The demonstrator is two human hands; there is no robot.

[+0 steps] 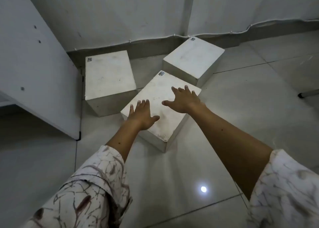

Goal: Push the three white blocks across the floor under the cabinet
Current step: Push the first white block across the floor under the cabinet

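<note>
Your cabinet (pixel 37 69) is cut off at the left edge, its top out of view. You have three white blocks on the tiled floor (pixel 250 93) (each with a small label too blurred to read): the left block (pixel 108 72) just beside the cabinet, the middle block (pixel 160 96) right of it, the far block (pixel 193 58) beyond. Your left hand (pixel 140 114) and right hand (pixel 183 99) lie flat, fingers spread, on the middle block.
</note>
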